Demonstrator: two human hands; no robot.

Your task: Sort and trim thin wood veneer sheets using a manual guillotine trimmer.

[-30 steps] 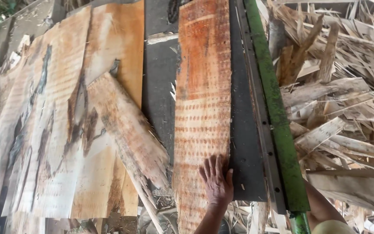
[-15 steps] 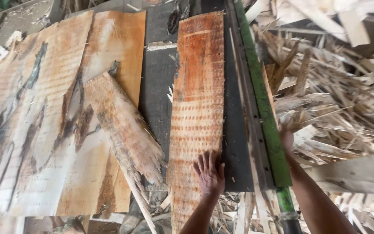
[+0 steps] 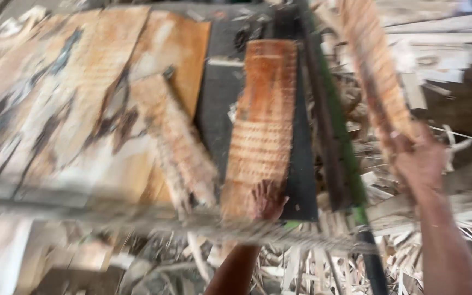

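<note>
Your left hand lies flat and open on the veneer strip on the dark table; your right hand grips, it seems through the blur, another strip lifted over the scrap pile.

My left hand lies flat on the near end of a narrow veneer strip, which rests on the dark table. Just right of the strip runs the guide rail. Beyond the rail, my right hand holds up another veneer piece above the scrap heap. Wide veneer sheets lie to the left.
</note>
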